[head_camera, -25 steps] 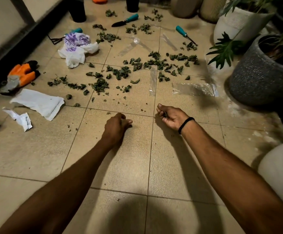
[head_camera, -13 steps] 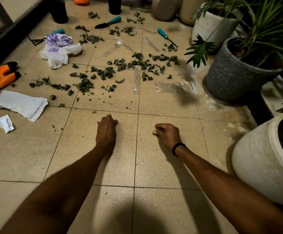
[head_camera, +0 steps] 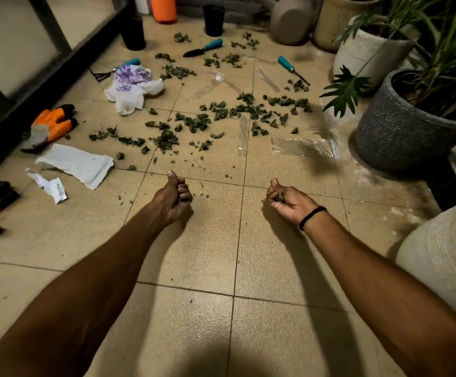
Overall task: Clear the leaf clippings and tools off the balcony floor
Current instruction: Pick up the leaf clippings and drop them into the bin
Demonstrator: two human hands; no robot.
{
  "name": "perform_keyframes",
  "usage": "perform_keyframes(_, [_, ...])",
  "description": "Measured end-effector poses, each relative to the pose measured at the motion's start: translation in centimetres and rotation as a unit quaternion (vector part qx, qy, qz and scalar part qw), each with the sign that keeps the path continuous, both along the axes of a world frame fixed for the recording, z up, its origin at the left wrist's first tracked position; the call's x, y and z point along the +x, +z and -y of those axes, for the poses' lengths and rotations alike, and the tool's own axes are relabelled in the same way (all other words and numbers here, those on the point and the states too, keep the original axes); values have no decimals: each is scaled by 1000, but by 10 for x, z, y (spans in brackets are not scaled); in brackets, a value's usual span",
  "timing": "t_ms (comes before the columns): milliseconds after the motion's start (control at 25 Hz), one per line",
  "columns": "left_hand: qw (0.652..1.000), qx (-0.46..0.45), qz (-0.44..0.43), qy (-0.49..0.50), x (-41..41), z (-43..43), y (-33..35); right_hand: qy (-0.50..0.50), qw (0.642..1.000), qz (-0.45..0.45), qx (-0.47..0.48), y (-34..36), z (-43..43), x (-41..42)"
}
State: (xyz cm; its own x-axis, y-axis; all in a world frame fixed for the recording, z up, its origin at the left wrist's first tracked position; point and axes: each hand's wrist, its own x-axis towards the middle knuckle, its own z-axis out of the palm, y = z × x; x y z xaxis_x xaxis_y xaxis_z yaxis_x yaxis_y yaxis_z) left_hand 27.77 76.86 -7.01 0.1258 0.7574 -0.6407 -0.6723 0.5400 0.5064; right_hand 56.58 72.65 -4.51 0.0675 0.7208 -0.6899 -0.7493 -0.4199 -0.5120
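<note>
- Stretching both arms low over the tiled balcony floor (head_camera: 207, 254), a person works in dim light, with leaf clippings (head_camera: 194, 123) strewn across the tiles beyond the hands.
- The left hand (head_camera: 172, 198) is clenched with the thumb up, and a few green scraps show between its curled fingers.
- The right hand (head_camera: 286, 201) is turned palm up, its fingers curled round a small wad of clippings; a black band (head_camera: 312, 217) circles the wrist.
- The loose clippings lie thickest in a band running from a white cloth (head_camera: 77, 164) on the left towards a grey pot (head_camera: 400, 126) on the right.
- A teal-handled trowel (head_camera: 203, 48) lies among the far scraps, well apart from both hands.
- A second teal-handled tool (head_camera: 292, 67) lies near the pots on the right.
- A small hand rake (head_camera: 104, 72) pokes out from beside a patterned white bag (head_camera: 133, 85).
- An orange glove (head_camera: 50, 126) lies by the left wall, just beyond the white cloth.
</note>
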Motion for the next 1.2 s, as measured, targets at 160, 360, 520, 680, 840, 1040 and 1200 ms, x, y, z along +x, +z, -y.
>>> perform_keyframes(160, [998,-13,14,-56,-9,12,2,23,998,-58,12,2,-1,-13])
perform_keyframes(360, [996,-14,-3,-86,-4,23,14,63,996,-65,1,2,-4,-45])
perform_keyframes(520, [998,14,6,-58,-13,27,33,100,992,-73,3,17,-11,-86])
perform_keyframes(680, [999,43,7,-2,-41,35,64,155,985,-74,15,42,-16,-143])
perform_keyframes(840, [992,68,-46,99,-101,59,107,219,973,-65,42,75,-17,-225])
perform_keyframes(1040, [951,84,-124,271,-228,130,169,335,934,-96,78,122,35,-392])
perform_keyframes(1200, [899,68,-154,404,-321,244,203,425,894,-127,68,153,124,-505])
